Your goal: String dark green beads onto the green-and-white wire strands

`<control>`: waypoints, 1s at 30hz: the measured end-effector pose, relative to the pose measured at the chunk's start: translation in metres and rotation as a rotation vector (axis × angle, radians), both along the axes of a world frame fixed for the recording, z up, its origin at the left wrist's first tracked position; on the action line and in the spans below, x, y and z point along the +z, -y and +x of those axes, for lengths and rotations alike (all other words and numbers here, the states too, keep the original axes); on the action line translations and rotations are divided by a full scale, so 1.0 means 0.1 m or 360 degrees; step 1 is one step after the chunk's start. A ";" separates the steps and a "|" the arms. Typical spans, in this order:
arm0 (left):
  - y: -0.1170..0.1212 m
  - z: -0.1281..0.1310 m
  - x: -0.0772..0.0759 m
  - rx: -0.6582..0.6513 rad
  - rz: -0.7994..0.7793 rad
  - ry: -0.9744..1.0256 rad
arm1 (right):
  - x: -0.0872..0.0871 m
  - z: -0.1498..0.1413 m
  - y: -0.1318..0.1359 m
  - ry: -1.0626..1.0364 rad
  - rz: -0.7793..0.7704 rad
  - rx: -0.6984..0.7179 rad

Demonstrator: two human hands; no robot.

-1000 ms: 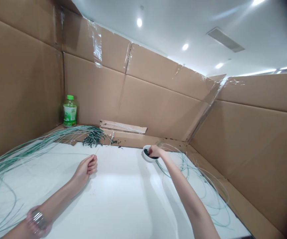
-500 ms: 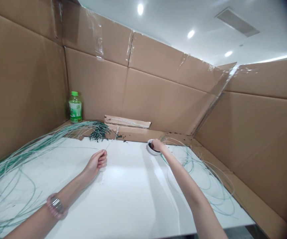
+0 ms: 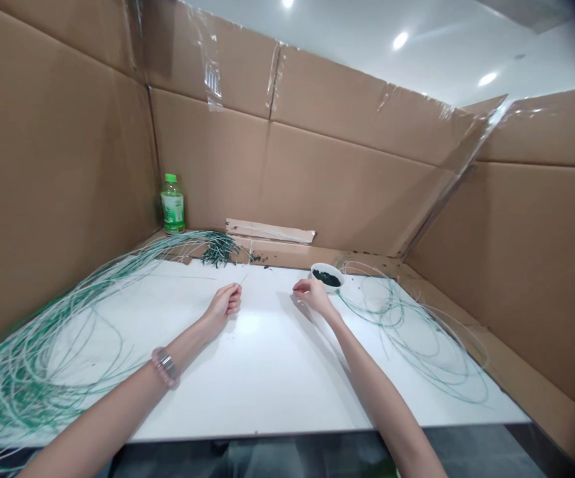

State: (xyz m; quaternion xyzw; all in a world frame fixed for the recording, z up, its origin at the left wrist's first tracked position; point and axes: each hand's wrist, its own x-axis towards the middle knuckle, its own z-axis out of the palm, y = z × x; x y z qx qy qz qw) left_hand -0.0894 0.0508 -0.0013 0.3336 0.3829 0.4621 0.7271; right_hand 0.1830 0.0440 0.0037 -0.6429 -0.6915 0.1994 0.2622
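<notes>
So, the right hand (image 3: 312,295) is now out of the white bowl (image 3: 336,289) of dark green bits (image 3: 325,277), pinched just beside it (can't tell on what), so that dip's done; left hand (image 3: 224,307) is clenched around a thin strand (image 3: 244,278).

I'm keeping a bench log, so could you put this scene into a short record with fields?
Left hand: closed, a thin strand showing past its fingers
Right hand: fingertips together, left of the bowl; anything between them is too small to tell
Bowl: white, holding dark pieces
Bundle: green and whitish strands at left, dark tips at the far end
Coils: loose, right of the bowl
Bottle: upright, far left corner, green cap
Table: white top
Walls: cardboard, taped
</notes>
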 end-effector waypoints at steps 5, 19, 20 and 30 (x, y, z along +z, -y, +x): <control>-0.05 0.00 -0.10 -0.0049 -0.0004 -0.0132 | -0.21 -0.07 0.04 -0.0184 -0.0049 -0.0022; -0.09 0.01 -0.10 -0.0043 0.0027 -0.0233 | -0.24 0.01 0.04 -0.0311 -0.0228 -0.0096; -0.07 0.02 -0.08 -0.0038 0.0037 -0.0230 | -0.22 0.00 0.05 -0.0303 -0.0224 -0.0101; 0.02 0.04 0.04 -0.0013 0.0132 -0.0208 | -0.16 0.00 0.10 -0.0285 -0.0142 -0.0064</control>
